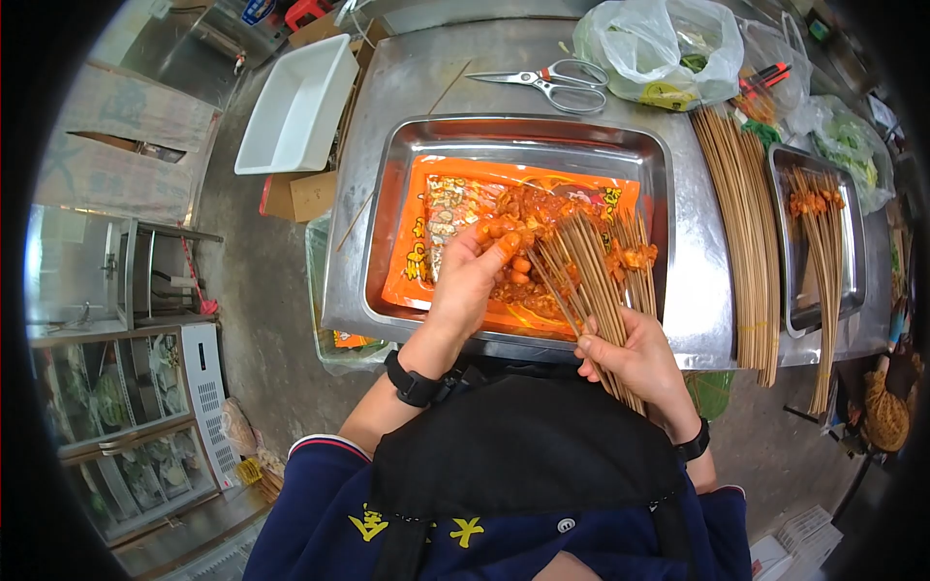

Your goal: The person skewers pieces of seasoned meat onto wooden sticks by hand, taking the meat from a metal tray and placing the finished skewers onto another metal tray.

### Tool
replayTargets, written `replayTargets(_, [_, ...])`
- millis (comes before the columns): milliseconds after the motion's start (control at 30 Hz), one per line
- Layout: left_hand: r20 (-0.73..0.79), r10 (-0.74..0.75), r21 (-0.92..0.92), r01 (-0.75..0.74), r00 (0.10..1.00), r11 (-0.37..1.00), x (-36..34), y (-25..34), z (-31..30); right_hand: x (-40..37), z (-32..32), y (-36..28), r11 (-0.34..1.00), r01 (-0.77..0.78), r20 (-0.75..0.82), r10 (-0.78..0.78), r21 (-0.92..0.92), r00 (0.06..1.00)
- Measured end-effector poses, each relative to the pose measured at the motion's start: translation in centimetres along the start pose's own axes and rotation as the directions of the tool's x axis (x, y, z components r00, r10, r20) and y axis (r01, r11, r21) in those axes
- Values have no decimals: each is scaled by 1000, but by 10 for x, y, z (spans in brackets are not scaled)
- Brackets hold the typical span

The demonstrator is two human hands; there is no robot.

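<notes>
My right hand is closed round a bundle of thin wooden skewers, which slant up and left over a steel tray. Red-sauced meat covers the far ends of several. My left hand, its fingertips coated in red sauce, pinches a piece of marinated meat close to the skewer tips; the fingers partly hide it. Under both hands, an orange printed packet lies flat in the tray with more sauced meat on it. Other meat skewers rest at the tray's right side.
Scissors lie behind the tray. To the right are a long stack of bare skewers and a smaller tray holding finished-looking meat skewers. A plastic bag of greens stands at the back; a white tub is at left.
</notes>
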State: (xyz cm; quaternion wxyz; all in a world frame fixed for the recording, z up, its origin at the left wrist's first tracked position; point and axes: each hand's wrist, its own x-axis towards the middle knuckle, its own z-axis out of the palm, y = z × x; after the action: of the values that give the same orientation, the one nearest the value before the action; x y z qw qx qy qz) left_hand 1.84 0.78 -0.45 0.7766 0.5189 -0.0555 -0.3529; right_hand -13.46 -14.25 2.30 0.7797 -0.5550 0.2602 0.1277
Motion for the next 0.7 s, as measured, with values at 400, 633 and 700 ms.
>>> replayTargets(400, [12, 314, 388, -293, 949, 873, -4, -5, 14, 0, 0, 0, 1000, -17, -14, 17, -4, 1000])
replayTargets(633, [27, 367, 448, -339, 930, 827, -7, -10, 13, 0, -1, -3, 998, -57, -1, 57, -6, 998])
replayTargets(700, [30, 342, 419, -322, 939, 849, -8, -10, 15, 0, -4, -1, 999, -52, 17, 52, 15, 999])
